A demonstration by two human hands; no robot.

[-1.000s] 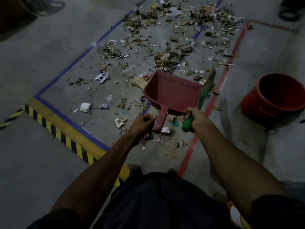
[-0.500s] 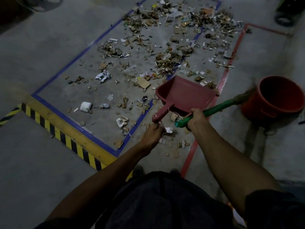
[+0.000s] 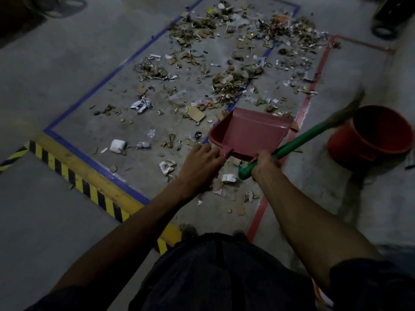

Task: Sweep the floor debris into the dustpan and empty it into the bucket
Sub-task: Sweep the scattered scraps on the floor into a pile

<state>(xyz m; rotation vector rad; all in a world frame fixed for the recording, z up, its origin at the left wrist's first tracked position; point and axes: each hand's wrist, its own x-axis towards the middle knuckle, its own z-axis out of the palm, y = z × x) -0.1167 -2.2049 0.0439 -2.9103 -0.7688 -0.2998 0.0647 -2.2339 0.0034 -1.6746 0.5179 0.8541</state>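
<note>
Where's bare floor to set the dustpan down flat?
Bare concrete between the red tape line and the orange bucket, and left of the blue tape line. Inside the blue outline is crowded with debris, densest at the far end.

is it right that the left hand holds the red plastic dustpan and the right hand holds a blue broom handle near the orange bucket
Not quite: the head view shows the broom handle is green, not blue. The left hand holds the red plastic dustpan, the right hand grips the handle, near the orange bucket.

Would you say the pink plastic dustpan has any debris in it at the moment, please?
Empty: the pink plastic dustpan, held by the left hand, shows only a bare pink inside.
</note>
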